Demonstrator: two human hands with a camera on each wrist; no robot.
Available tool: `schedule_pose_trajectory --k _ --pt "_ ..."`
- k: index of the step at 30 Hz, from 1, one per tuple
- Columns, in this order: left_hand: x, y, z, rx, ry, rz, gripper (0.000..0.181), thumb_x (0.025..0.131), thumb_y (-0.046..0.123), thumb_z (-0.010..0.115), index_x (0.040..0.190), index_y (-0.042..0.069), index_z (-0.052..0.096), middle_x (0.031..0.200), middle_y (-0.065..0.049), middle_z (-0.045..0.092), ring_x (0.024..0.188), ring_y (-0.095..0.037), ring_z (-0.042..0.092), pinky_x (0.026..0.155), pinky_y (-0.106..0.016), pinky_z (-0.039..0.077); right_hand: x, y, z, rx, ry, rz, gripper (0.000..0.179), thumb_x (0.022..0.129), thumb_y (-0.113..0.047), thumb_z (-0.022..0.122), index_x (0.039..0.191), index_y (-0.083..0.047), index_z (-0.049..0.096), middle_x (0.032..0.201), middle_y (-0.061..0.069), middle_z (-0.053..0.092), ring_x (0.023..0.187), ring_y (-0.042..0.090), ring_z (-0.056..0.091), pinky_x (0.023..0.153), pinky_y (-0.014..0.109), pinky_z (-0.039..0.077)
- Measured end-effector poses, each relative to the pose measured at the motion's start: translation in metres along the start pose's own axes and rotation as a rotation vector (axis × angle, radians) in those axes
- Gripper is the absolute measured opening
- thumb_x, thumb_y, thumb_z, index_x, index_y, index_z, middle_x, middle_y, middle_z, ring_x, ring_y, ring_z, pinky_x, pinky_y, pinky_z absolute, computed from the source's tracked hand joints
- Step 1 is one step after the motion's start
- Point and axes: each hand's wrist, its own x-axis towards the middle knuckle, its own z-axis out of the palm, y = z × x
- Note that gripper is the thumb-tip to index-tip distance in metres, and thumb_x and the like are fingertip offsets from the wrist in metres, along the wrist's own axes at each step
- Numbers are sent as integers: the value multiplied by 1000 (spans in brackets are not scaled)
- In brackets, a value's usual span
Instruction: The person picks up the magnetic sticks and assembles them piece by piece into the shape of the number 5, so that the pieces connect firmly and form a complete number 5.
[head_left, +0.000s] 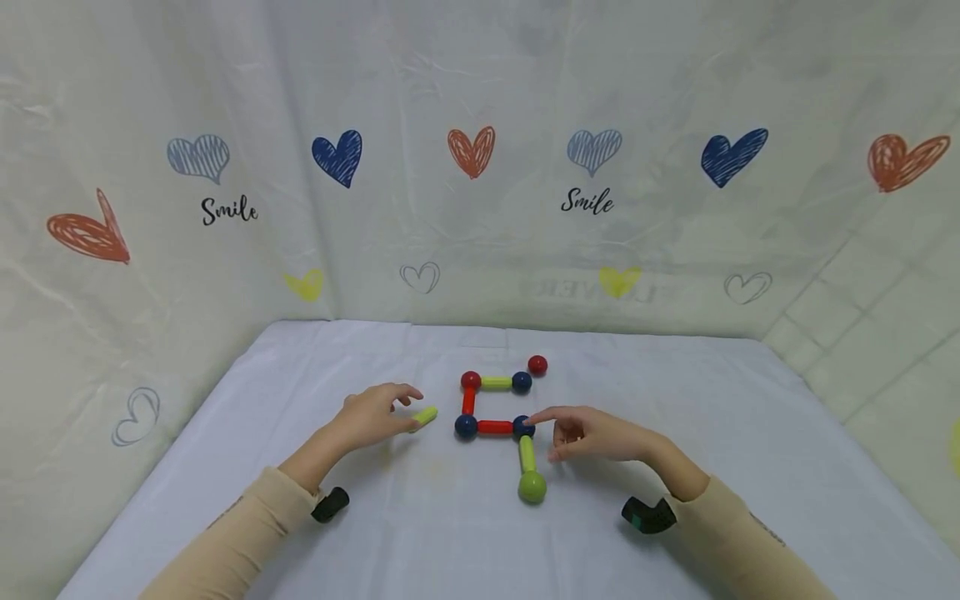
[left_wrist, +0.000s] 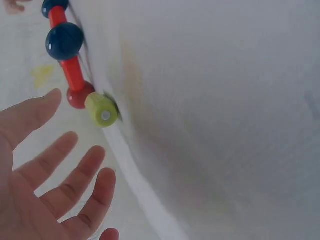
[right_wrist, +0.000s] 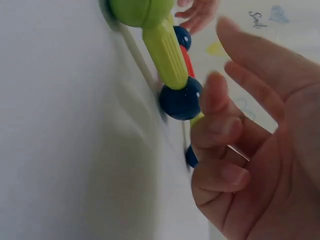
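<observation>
A joined figure of toy balls and rods lies on the table. It has a red ball (head_left: 470,381), blue balls (head_left: 466,427), red rods (head_left: 495,427) and yellow-green rods (head_left: 496,382). A green ball (head_left: 532,487) ends the near rod. My left hand (head_left: 377,413) is spread beside a loose yellow-green rod (head_left: 426,416), its thumb close to the rod's near end. In the left wrist view no finger is curled around a rod. The index finger of my right hand (head_left: 596,434) reaches out to the near-right blue ball (right_wrist: 181,101) and appears to touch it; the other fingers bend loosely, holding nothing.
A loose red ball (head_left: 537,364) lies just behind the figure's far-right blue ball. White cloth covers the table (head_left: 420,533). Behind it hangs a pale curtain (head_left: 480,233) with printed hearts. A dark wrist device (head_left: 648,516) sits at the right cuff, another (head_left: 330,505) at the left.
</observation>
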Motion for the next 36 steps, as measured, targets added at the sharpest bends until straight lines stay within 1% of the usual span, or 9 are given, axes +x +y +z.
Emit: schedule_pose_trajectory --k 4,7,13,18,22,23,27,31,36 --pt "4 1 0 35 -33 -44 44 89 32 80 129 19 68 109 1 70 100 -21 63 86 -56 39 -4 -4 9 -7 -127 -33 52 94 -15 75 143 -10 58 86 -3 64 75 11 55 69 23 45" --pt "9 3 1 28 -63 -60 43 89 32 81 128 18 68 102 1 69 93 -19 62 87 -57 38 -3 -8 15 -18 -167 -38 52 92 -13 78 141 -11 60 85 -5 62 73 9 55 68 21 45" --pt "18 5 6 14 -101 -77 35 88 27 83 120 16 71 92 2 65 83 -16 58 87 -57 37 3 -14 24 -64 -157 -37 49 90 -16 81 136 -13 64 85 -8 60 76 7 54 68 21 44" --pt "21 6 9 35 -98 -91 25 87 22 84 109 15 74 89 2 64 81 -16 57 86 -55 36 7 -12 25 -80 -160 -44 48 90 -18 81 134 -14 64 84 -8 60 76 6 55 69 21 45" --pt "21 9 9 67 -88 -85 21 87 20 84 105 15 76 89 4 66 83 -15 59 85 -54 37 11 -10 23 -87 -165 -87 47 91 -22 81 134 -13 64 87 -8 60 77 5 55 69 22 47" --pt "21 11 10 69 -88 -85 20 87 20 84 105 15 76 89 4 67 84 -15 59 85 -54 37 12 -9 23 -109 -167 -111 46 92 -24 80 134 -13 64 88 -9 60 78 5 55 69 22 48" --pt "17 18 13 77 -101 -68 20 87 20 83 106 16 77 89 5 68 85 -15 59 85 -52 38 14 -6 21 -127 -168 -132 45 93 -25 79 134 -14 64 90 -9 60 79 4 54 69 23 48" --pt "13 26 17 82 -109 -35 21 87 20 83 108 17 78 89 7 68 86 -15 59 84 -51 39 15 -6 19 -114 -147 -86 41 92 -20 79 131 -16 67 93 -8 62 79 7 55 70 23 47" --pt "11 40 22 77 -117 27 21 88 19 82 109 20 78 91 9 68 88 -15 59 83 -49 39 16 -4 17 -130 -115 -66 40 92 -16 79 130 -16 68 94 -7 63 79 9 55 70 23 47"
